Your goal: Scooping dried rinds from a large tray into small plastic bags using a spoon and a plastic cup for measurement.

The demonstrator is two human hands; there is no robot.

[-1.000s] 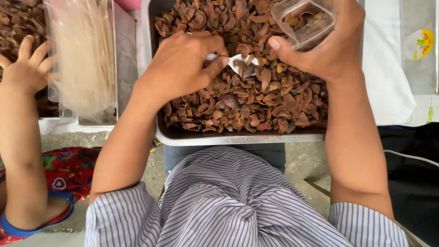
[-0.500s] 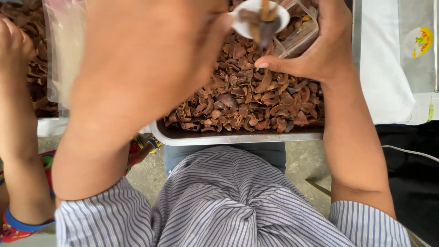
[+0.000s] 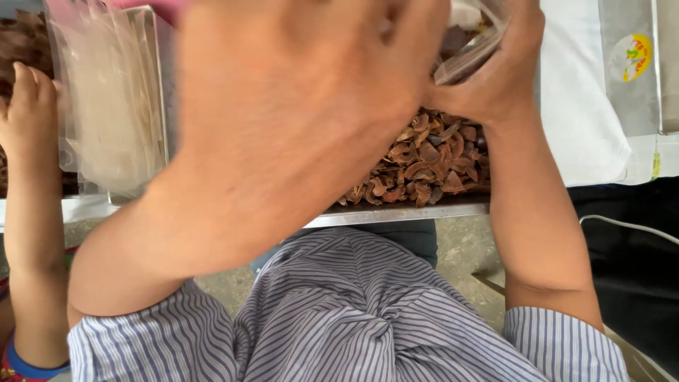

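Note:
My left hand point(image 3: 297, 106) is raised close to the camera, blurred, seen from the back with its fingers curled. A white spoon point(image 3: 463, 14) shows just past its fingertips. My right hand point(image 3: 502, 78) grips a clear plastic container point(image 3: 470, 56) tilted at the top, right beside the left hand's fingertips. Under both hands lies a metal tray point(image 3: 403, 212) heaped with dried brown curled pieces point(image 3: 431, 163). My left hand and forearm hide most of the tray.
Another person's small hand point(image 3: 28, 106) and arm rest at the far left beside a stack of clear plastic bags point(image 3: 106, 106). A white sheet point(image 3: 580, 106) and a clear bag with a yellow sticker point(image 3: 633, 64) lie right of the tray. A black bag point(image 3: 629, 269) sits lower right.
My left hand has lifted the spoon from the heap up to the container and now fills the view. My right hand has raised the container slightly.

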